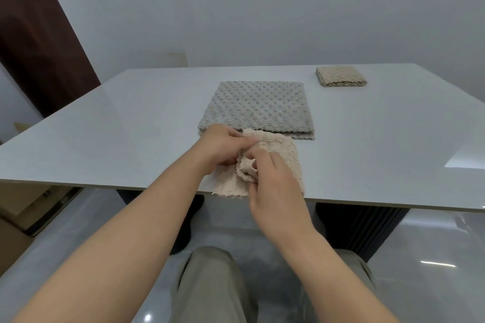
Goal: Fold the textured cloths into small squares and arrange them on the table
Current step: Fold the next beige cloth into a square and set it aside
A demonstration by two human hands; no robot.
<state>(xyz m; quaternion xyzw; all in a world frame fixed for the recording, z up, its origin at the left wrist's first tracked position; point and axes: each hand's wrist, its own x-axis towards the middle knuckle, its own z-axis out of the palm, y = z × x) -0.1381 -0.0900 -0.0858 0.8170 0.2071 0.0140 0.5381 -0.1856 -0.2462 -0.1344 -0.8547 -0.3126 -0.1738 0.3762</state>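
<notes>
The left hand's (223,145) thumb and forefinger pinch the far edge of a beige textured cloth (284,155), with the other fingers curled under the palm and partly hidden. Just beside it, the right hand (275,191) curls its fingers round a bunched, raised fold in the middle of the same cloth; its fingertips are buried in the fabric. The cloth is crumpled between the two hands and flatter to the right, and it lies at the near edge of the pale grey table (118,126), with its lower hem reaching that edge. Beyond it, touching or slightly overlapped by its far edge, a larger grey textured cloth (258,107) lies flat, in more than one layer, at the centre of the table. Well apart, near the far right corner, a small folded beige square (341,75) sits alone. Both bare forearms reach in from below, over olive trousers (210,288) and a glossy grey floor (420,244). A dark brown door (39,34) stands at the left against a plain white wall (262,8).
</notes>
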